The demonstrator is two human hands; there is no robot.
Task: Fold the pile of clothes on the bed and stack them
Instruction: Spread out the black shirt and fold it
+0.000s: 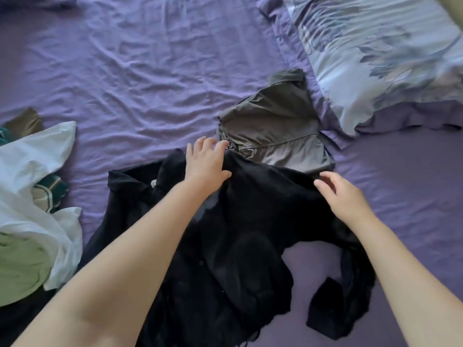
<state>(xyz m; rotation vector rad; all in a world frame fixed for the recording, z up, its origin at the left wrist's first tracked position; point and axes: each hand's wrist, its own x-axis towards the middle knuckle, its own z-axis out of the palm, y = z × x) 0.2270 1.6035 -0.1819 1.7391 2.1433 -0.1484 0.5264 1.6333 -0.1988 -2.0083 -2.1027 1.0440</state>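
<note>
We are early in the job: only the grey garment (pixel 273 136) lies folded on the purple bed (pixel 140 71), beside the pillow (pixel 380 58). Our left hand (pixel 204 162) and right hand (pixel 342 194) rest with relaxed, spread fingers on the far edge of the black garment (pixel 238 246), which lies rumpled and unfolded. The pile of clothes (pixel 32 196) at the left, white and green, waits untouched, so most folding and stacking remains.
</note>
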